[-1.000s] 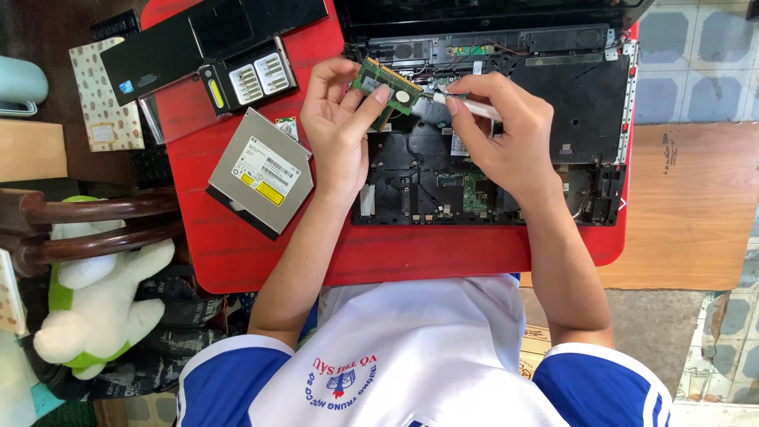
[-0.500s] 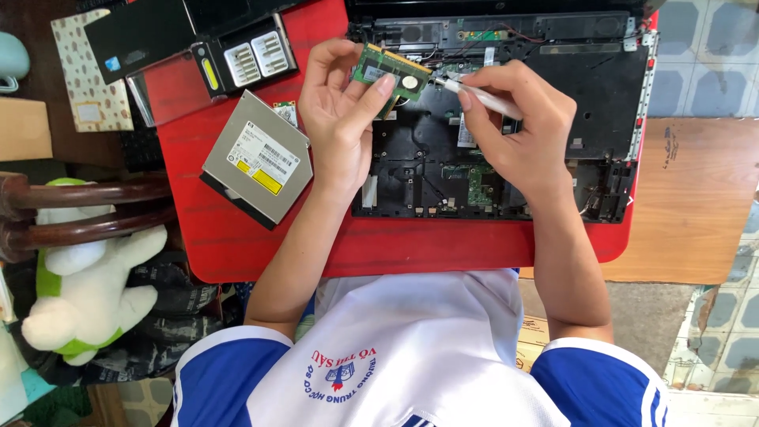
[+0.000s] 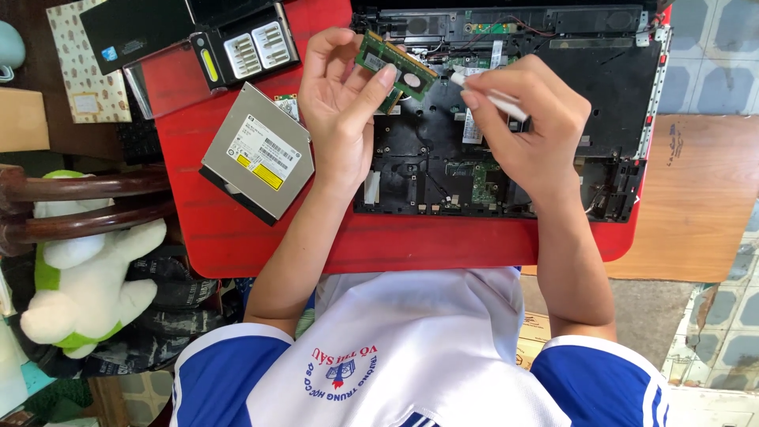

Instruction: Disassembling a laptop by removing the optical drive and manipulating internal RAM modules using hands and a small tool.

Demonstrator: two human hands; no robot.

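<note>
My left hand (image 3: 341, 119) gripped green memory module (image 3: 395, 67) by edges, above opened laptop (image 3: 506, 119) on red surface (image 3: 237, 229). My right hand (image 3: 528, 119) pinched white stick tool (image 3: 486, 93), tip just beside module. Silver optical drive (image 3: 254, 152) lay left of laptop.

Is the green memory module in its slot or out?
Out: the left hand holds the green memory module above the opened laptop.

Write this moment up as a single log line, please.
left hand: holds green memory module | right hand: holds white stick, tip near module | below: opened laptop on red table
</note>
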